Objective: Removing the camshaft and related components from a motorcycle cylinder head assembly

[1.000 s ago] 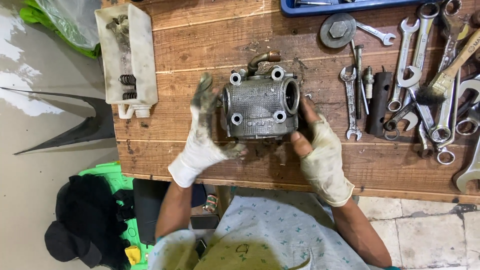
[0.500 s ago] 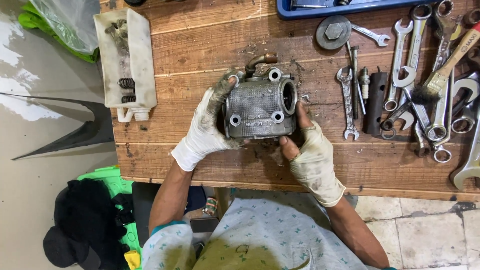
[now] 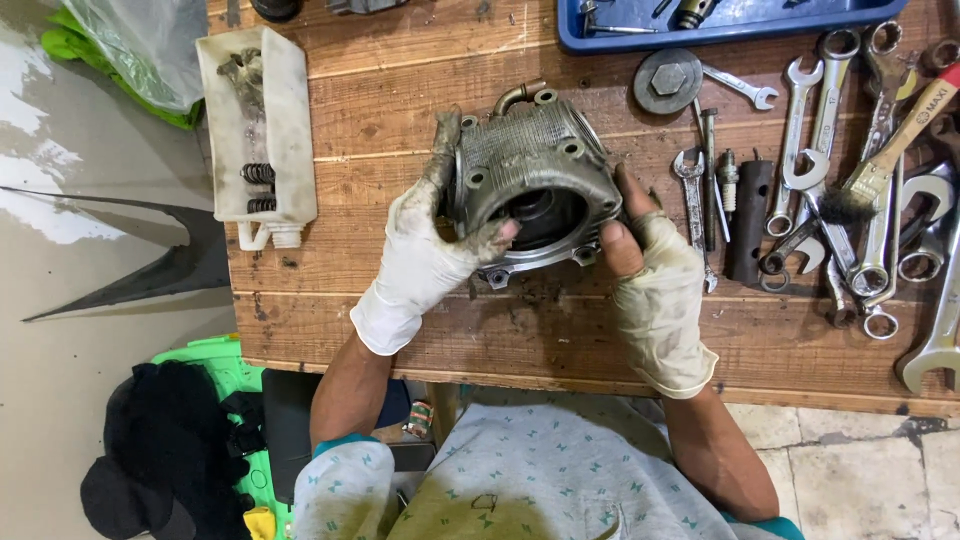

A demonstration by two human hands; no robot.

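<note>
- Green plastic sheeting (image 3: 130, 50) lies at the far left on the grey floor, and a black bundle of cloth (image 3: 150, 450) sits lower down beside the bench.
- White and grimy, a plastic tub (image 3: 258, 130) stands on the left end of the wooden bench (image 3: 400, 310), with 2 dark coil springs (image 3: 258, 185) inside it.
- Gloved in dirty white, the left hand (image 3: 425, 245) grasps the left flank of the engine cylinder (image 3: 535, 185), fingers up along the fins and the thumb hooked into the edge of the bore.
- Metal-grey and finned, the engine cylinder is near the middle of the bench, tilted so the open bore faces the person; whether its lower flange touches the planks I cannot tell.
- Also gloved, with bare fingertips, the right hand (image 3: 650, 280) is clamped on the cylinder's right side, thumb at the rim of the bore.
- Judging by the tilt, the step in hand looks like inspecting the bore; a next move would call for a steady 2-handed hold so the heavy casting does not slip.
- Further right lie a round steel disc (image 3: 667, 80), a black socket tube (image 3: 750, 220), a spread of spanners (image 3: 850, 200) and a wooden-handled brush (image 3: 880, 170).
- Blue, a tray (image 3: 720, 25) sits along the top edge.
</note>
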